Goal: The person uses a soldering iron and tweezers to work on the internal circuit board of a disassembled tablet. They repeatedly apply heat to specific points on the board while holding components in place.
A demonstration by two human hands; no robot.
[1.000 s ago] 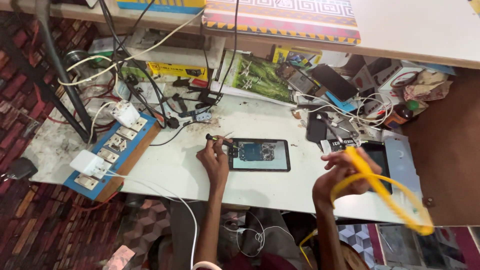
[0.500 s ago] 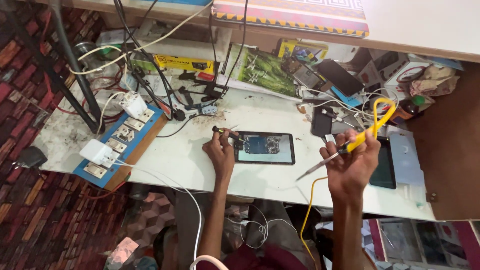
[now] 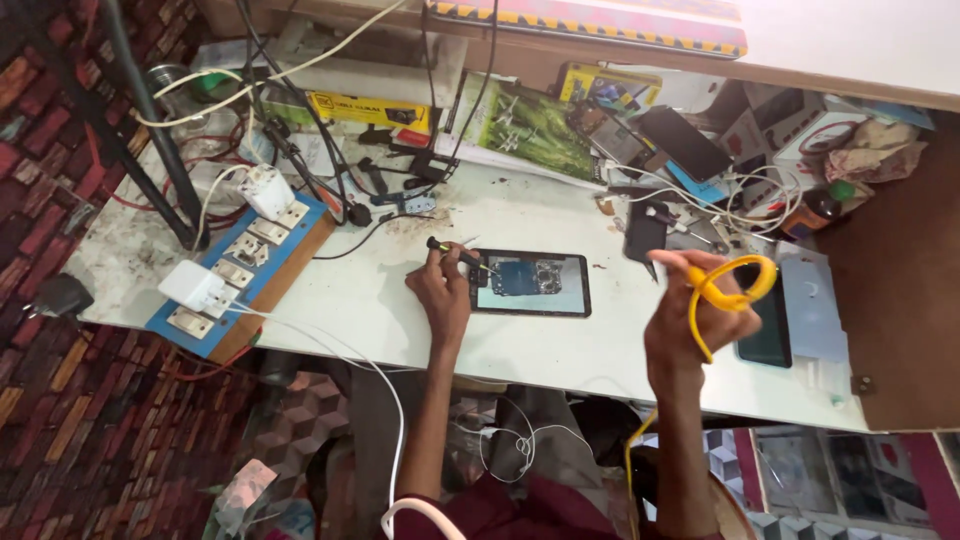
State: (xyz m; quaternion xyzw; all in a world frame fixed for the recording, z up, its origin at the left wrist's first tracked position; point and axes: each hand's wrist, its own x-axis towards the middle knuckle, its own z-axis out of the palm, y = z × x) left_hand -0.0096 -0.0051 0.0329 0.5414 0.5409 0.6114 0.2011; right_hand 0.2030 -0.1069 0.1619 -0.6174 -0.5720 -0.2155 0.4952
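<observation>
An opened phone (image 3: 530, 283) lies flat on the white table (image 3: 540, 350), its blue inner board showing. My left hand (image 3: 440, 290) rests at the phone's left edge and grips a small black-handled screwdriver (image 3: 455, 250) whose tip points at the phone. My right hand (image 3: 685, 325) is raised above the table to the right of the phone. It holds a yellow cable (image 3: 725, 285) looped round its fingers; the cable runs down past my wrist.
A blue-and-wood switchboard (image 3: 240, 270) with white plugs lies at the left. Cables, chargers, phones and boxes crowd the back of the table. A dark tablet (image 3: 765, 335) and a pale blue sheet (image 3: 815, 310) lie at the right. A black pole (image 3: 150, 120) stands at far left.
My right hand swung the yellow cable from far right to above the table and has now gathered it into a smaller loop near the phone. My left hand stayed at the phone.
</observation>
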